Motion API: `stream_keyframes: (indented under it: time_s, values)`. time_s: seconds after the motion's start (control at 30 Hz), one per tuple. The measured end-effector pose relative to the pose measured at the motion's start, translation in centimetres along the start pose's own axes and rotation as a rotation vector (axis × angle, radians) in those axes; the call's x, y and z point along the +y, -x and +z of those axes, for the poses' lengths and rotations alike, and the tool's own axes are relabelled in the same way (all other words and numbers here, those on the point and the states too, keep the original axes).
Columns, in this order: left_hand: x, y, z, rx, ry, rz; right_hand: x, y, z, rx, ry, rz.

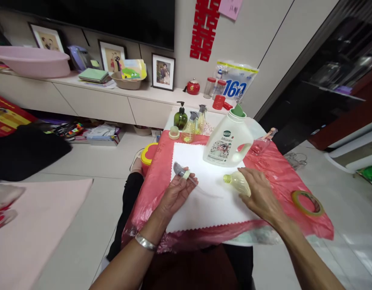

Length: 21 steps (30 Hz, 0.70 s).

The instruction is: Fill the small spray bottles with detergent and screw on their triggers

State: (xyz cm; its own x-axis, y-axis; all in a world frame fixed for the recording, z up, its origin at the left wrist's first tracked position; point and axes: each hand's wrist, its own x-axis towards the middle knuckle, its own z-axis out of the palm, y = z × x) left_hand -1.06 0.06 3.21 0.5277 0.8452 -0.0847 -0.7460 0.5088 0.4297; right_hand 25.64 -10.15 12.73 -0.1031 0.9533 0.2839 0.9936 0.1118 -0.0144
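Observation:
My left hand [181, 187] holds a grey spray nozzle [180, 170] with a pale collar, its thin clear tube trailing to the right over the white cloth [198, 213]. In my right hand [258, 193] lies a small translucent yellowish bottle [240, 182], tilted on its side with its uncapped neck pointing left. The nozzle and the bottle are apart. Just behind them stands a large whitish detergent jug [226, 141] with a green piece [238, 110] in its mouth. A pale round cap [174, 132] sits at the far left of the cloth.
Two spray bottles [189, 128] and a dark green pump bottle [180, 117] stand at the back. A tape roll [307, 203] lies on the red plastic cover [282, 181] at right, near a clear pinkish container [260, 146]. A yellow-rimmed bin [146, 162] stands beside the table's left edge.

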Motion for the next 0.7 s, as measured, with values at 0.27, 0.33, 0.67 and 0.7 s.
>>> stream_keyframes:
  time_s: [0.27, 0.33, 0.67, 0.7]
  values:
    - [0.8, 0.0, 0.1, 0.109, 0.034, 0.048, -1.9, 3.3, 1.3, -0.042, 0.077, 0.033]
    - [1.0, 0.1, 0.3, 0.108, 0.029, 0.053, -2.5, 3.3, 1.4, -0.037, 0.063, 0.03]
    - [2.5, 1.1, 2.1, 0.049, -0.097, 0.103, -4.7, 2.9, 2.5, -0.016, -0.107, 0.034]
    - [2.9, 1.2, 2.3, 0.049, -0.103, 0.123, -4.7, 2.9, 2.7, -0.012, -0.106, 0.043]
